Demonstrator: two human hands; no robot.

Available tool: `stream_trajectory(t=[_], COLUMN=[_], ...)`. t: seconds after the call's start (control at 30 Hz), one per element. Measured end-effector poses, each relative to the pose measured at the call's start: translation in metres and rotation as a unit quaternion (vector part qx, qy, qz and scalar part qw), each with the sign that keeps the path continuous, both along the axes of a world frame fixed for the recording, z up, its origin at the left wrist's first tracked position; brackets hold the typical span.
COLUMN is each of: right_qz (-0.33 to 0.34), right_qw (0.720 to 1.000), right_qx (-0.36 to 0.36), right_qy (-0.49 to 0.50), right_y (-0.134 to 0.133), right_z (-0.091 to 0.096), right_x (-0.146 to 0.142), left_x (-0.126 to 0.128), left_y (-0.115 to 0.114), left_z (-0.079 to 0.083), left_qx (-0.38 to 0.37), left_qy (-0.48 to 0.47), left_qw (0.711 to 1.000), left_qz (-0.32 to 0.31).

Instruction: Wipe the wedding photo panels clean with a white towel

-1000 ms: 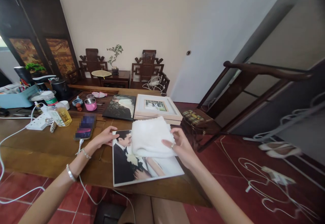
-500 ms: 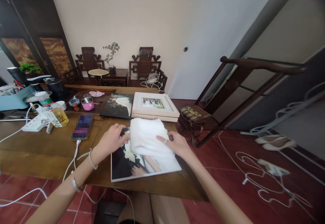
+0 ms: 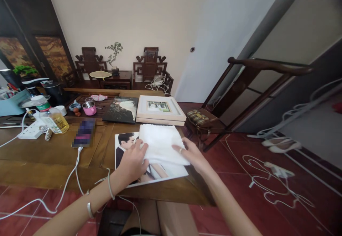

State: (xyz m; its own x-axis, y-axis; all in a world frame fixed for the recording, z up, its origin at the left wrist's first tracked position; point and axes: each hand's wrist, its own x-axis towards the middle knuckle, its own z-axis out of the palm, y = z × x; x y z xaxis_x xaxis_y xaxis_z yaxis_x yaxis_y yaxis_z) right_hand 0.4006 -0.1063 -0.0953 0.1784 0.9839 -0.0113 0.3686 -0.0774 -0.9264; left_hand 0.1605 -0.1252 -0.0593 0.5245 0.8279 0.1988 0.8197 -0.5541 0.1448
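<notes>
Head view: folded white cloth on rectangular photograph; right hand clamped on cloth's right edge, left hand opposite, fingers' grip unclear.

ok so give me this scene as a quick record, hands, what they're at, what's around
left hand: fingertips at the left edge of the white cloth; firmness of hold unclear
right hand: thumb on top of the cloth, fingers at its right edge
white cloth: folded, lying on a photo print, covering part of it
photo print: on the wooden table
beyond the print: dark picture panel, framed picture right of it
left of the print: phone with cable attached, pink cup farther back
</notes>
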Motion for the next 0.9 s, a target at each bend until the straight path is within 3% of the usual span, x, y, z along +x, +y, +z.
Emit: stream_trajectory(t=[0.1,0.17,0.2,0.27,0.3,0.4,0.53,0.77,0.9], right_qz=[-0.036,-0.087,-0.098,-0.065,-0.004,0.065,0.013,-0.031,-0.016], right_qw=[0.997,0.976,0.951,0.887,0.859,0.823,0.845,0.861,0.909], right_qx=[0.06,0.17,0.242,0.366,0.406,0.399,0.351,0.353,0.28], right_qy=[-0.018,-0.106,-0.165,-0.275,-0.312,-0.398,-0.402,-0.366,-0.309], right_y=[-0.001,-0.014,-0.024,-0.046,-0.056,-0.072,-0.061,-0.053,-0.045], right_z=[-0.005,-0.002,0.002,0.012,0.018,0.032,0.042,0.057,0.065], right_x=[-0.003,-0.01,-0.015,-0.029,-0.037,-0.058,-0.069,-0.071,-0.068], left_x=[0.001,0.002,0.003,0.007,0.01,0.024,0.038,0.045,0.051], left_y=[0.001,0.004,0.006,0.009,0.011,0.011,0.007,0.004,-0.004], left_z=[-0.003,0.0,0.004,0.016,0.022,0.041,0.058,0.076,0.086], left_qx=[0.003,0.002,0.003,0.01,0.011,0.008,0.046,0.095,0.068], left_qy=[-0.02,-0.059,-0.084,-0.127,-0.144,-0.184,-0.201,-0.18,-0.214], left_qw=[1.0,0.998,0.996,0.991,0.989,0.983,0.978,0.979,0.973], left_qz=[0.0,0.004,0.011,0.03,0.03,0.02,-0.018,0.003,-0.055])
